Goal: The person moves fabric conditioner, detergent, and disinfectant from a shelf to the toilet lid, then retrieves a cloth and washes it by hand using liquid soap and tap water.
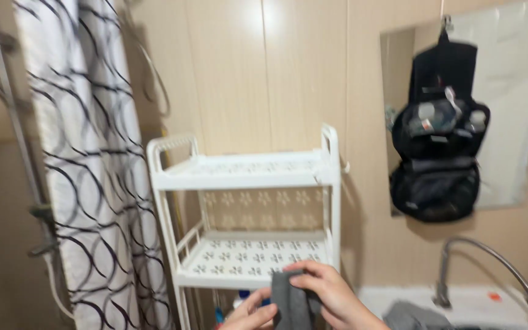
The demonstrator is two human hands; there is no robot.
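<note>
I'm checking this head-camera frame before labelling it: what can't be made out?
- Left hand: cut off by the bottom edge.
- Grey cloth: lower part out of frame; both hands grip it, right hand on top.
- Hanging black toiletry bag: contents blurred.
- Below the white rack: items hidden by hands.

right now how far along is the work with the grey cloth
Done: the white shelf rack looks bare on its upper tiers. In hand: both hands, left hand and right hand, grip a grey cloth. Left: another grey cloth lies by the tap.
</note>
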